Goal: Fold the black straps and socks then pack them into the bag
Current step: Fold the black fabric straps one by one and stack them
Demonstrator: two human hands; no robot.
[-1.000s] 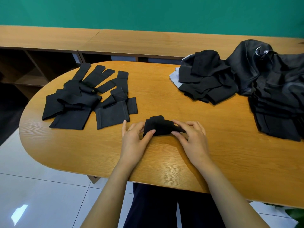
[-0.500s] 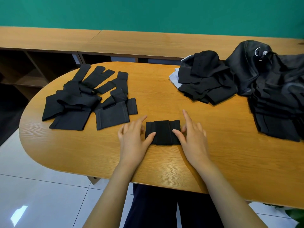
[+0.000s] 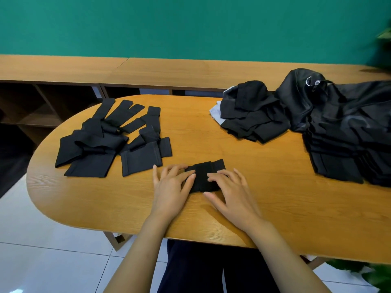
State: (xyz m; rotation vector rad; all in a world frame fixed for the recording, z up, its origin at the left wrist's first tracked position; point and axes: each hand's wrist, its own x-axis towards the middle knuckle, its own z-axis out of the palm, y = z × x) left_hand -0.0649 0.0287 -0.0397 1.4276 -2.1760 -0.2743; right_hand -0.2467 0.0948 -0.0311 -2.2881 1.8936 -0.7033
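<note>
At the near edge of the bench [image 3: 88,197], I'm pressing a folded black strap [image 3: 204,176] flat. My left hand [image 3: 169,187] is lying open against its left side, thumb touching the cloth. My right hand [image 3: 232,191] is spreading straight fingers over its right half. It's looking soft, light and springy, so I'm judging it'll unfold if let go: best pinched across the whole stack, thumb under, fingers on top. Unfolded straps [image 3: 110,140] are lying to my left, the bag [image 3: 300,96] far right.
</note>
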